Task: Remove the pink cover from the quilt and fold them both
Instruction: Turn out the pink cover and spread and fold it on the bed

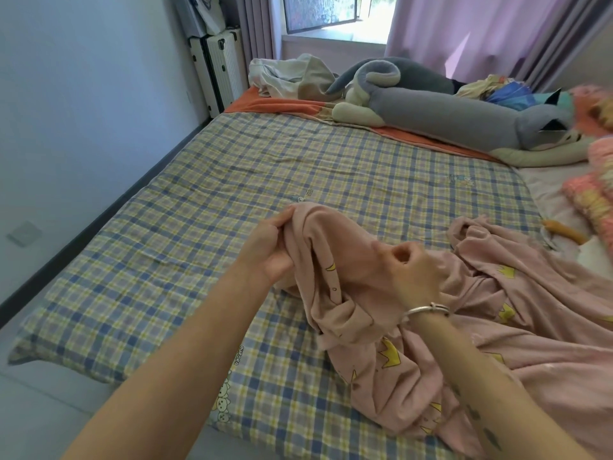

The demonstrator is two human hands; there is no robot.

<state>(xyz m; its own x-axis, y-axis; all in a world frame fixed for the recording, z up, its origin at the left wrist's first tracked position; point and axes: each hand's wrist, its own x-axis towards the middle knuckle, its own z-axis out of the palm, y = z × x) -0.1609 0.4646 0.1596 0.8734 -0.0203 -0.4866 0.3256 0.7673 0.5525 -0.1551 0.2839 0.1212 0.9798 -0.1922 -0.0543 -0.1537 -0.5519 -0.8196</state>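
Note:
The pink cover, printed with yellow crowns, lies bunched across the right half of the bed. A raised fold of it is held up between both hands. My left hand grips the fold's left edge, fingers curled round the cloth. My right hand, with a silver bangle at the wrist, clutches the same fold from the right. The plaid quilt, yellow and blue checks, lies spread flat over the bed beneath the cover.
A long grey plush cat lies along the far side of the bed. Crumpled pale clothes sit at the far corner, pink knitted items at the right edge. A white suitcase stands against the wall by the window.

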